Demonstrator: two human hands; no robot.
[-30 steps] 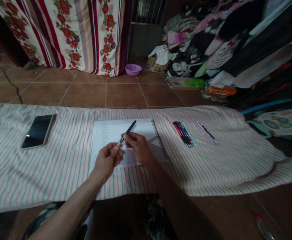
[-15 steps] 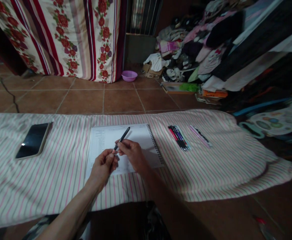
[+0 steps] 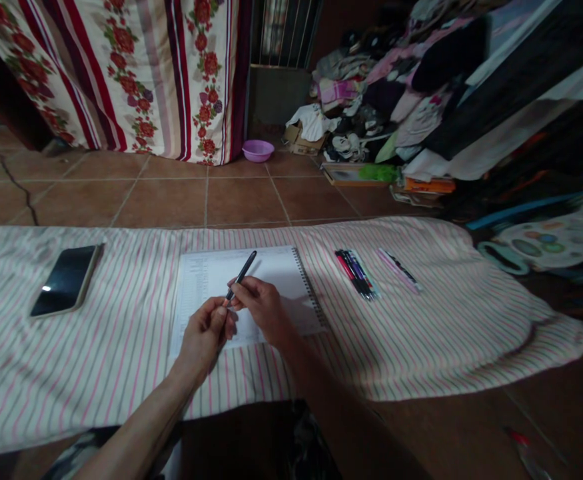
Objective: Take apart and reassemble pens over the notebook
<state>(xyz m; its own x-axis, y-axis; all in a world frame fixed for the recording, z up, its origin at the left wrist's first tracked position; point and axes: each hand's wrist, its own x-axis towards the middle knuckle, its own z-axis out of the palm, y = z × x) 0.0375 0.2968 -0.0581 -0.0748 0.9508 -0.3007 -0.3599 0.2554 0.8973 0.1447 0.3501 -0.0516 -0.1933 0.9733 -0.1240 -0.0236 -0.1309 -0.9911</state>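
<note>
Slanting up over one notebook (image 3: 276, 272), one dark pen (image 3: 246, 267) sits between two nearly closed hands, the left hand (image 3: 206, 327) pinching its lower end, the right hand (image 3: 262, 305) gripping just above, one phone (image 3: 66, 280) lying left, a tight pen bunch (image 3: 355, 275), too close to count, and two loose pens (image 3: 396, 269) right.

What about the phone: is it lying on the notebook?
No, the phone lies on the striped cloth, left of the notebook and apart from it.

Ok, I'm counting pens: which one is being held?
The dark pen in the left hand and right hand; the other pens lie right of the notebook.
</note>
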